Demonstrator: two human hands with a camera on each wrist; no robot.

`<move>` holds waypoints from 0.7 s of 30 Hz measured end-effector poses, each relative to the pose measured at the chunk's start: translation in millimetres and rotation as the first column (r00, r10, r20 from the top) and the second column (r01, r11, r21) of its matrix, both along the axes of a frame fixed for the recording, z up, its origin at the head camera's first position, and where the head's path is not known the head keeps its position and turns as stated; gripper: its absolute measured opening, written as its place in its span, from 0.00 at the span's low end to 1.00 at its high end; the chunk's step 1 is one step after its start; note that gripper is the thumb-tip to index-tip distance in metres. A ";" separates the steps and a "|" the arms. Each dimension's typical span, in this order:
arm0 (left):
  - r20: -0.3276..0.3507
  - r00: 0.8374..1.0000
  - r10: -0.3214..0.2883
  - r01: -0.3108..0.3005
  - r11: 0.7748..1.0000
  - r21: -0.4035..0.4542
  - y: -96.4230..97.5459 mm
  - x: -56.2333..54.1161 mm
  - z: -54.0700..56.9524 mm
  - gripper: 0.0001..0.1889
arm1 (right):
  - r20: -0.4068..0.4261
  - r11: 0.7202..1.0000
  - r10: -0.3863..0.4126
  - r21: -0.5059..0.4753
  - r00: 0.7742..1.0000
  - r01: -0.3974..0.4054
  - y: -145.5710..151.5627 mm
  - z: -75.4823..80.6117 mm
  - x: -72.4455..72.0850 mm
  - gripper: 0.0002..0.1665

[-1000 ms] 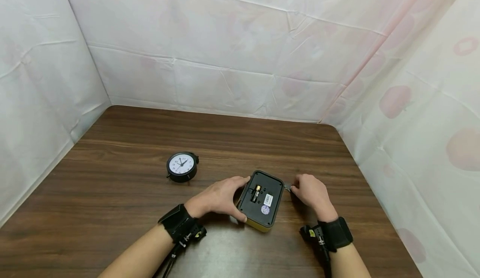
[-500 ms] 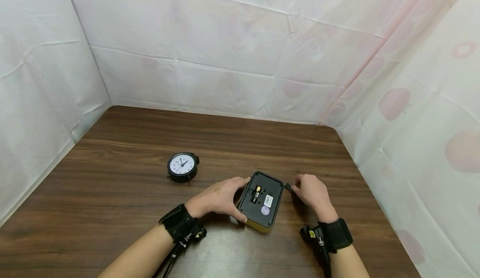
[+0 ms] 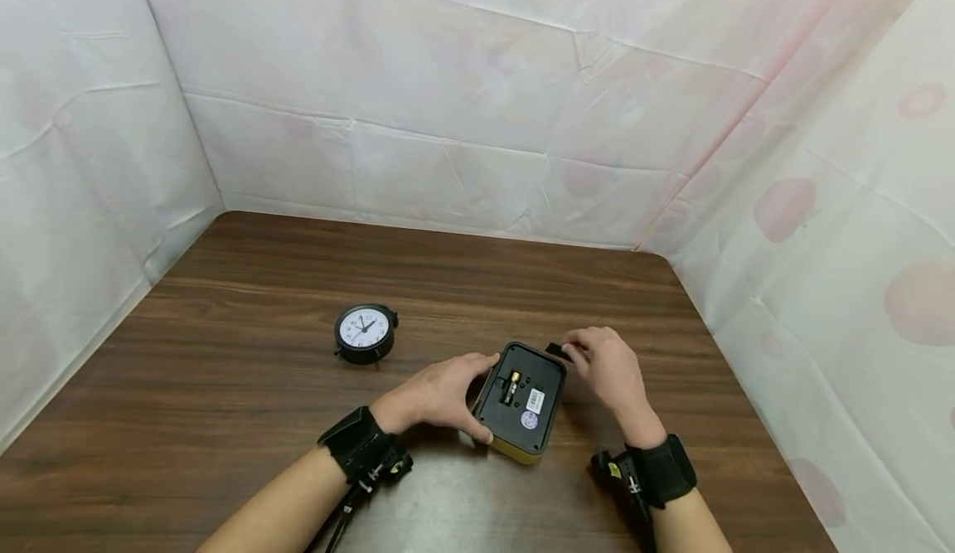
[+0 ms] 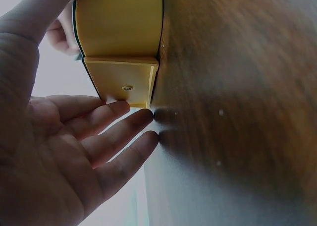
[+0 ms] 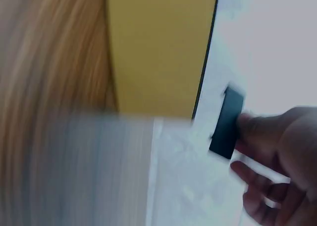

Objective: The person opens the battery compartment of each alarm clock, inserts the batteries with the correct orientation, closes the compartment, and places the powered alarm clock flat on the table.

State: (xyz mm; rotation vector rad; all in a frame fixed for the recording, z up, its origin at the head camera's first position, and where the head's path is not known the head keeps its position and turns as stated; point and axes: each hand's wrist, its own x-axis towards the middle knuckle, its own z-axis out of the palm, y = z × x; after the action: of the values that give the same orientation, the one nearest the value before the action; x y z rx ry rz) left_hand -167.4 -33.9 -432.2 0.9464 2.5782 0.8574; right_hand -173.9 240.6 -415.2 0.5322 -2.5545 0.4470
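Observation:
A yellow box-shaped device point(image 3: 533, 371) lies on the table with its black back facing up. One battery point(image 3: 511, 387) sits in its uncovered compartment, near a barcode label and a round sticker. My left hand point(image 3: 436, 391) holds the device's left side, thumb at the near corner and forefinger at the far one; in the left wrist view the other fingertips reach its yellow side point(image 4: 119, 28). Just beyond the device's far right corner, my right hand point(image 3: 615, 371) pinches a small black battery cover point(image 5: 229, 122) between thumb and fingers, its two little tabs turned towards the device.
A round black alarm clock point(image 3: 366, 333) with a white dial stands on the wooden table point(image 3: 261, 329), left of the device. Pale curtains point(image 3: 448, 105) enclose the table at the back and both sides.
My right hand has moved up and slightly left with the battery cover, which has also been turned in the fingers. The left hand and the device stay where they were.

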 end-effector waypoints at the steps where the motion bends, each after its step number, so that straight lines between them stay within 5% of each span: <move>1: 0.001 1.000 -0.002 0.002 1.000 0.002 -0.1 -0.1 -0.2 0.62 | -0.022 0.997 0.076 -0.003 0.997 -0.076 -4.5 0.3 -0.5 0.05; 5: 0.003 1.000 -0.007 0.007 1.000 0.009 -0.5 -1.5 -1.1 0.62 | -0.062 0.945 0.326 0.031 0.944 -0.324 -22.1 -1.5 -2.3 0.05; 8: 0.010 1.000 -0.008 0.008 1.000 0.013 -1.1 -2.2 -1.2 0.61 | -0.046 0.905 0.424 0.069 0.905 -0.420 -31.6 -4.8 -3.0 0.05; 15: 0.023 1.000 -0.015 0.015 1.000 -0.002 -2.2 -2.1 -0.4 0.59 | -0.017 0.836 0.539 0.130 0.842 -0.533 -40.4 -7.1 -5.0 0.06; 21: 0.029 0.999 -0.022 0.022 1.000 -0.004 -2.2 -2.0 0.6 0.59 | 0.037 0.814 0.573 0.091 0.819 -0.573 -42.1 -9.3 -6.8 0.06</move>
State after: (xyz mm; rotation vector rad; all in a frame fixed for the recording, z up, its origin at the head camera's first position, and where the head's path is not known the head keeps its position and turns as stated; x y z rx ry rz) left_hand -169.4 -36.1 -431.6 0.9529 2.5395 0.8536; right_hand -180.8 198.5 -424.5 1.3591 -2.3899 0.5239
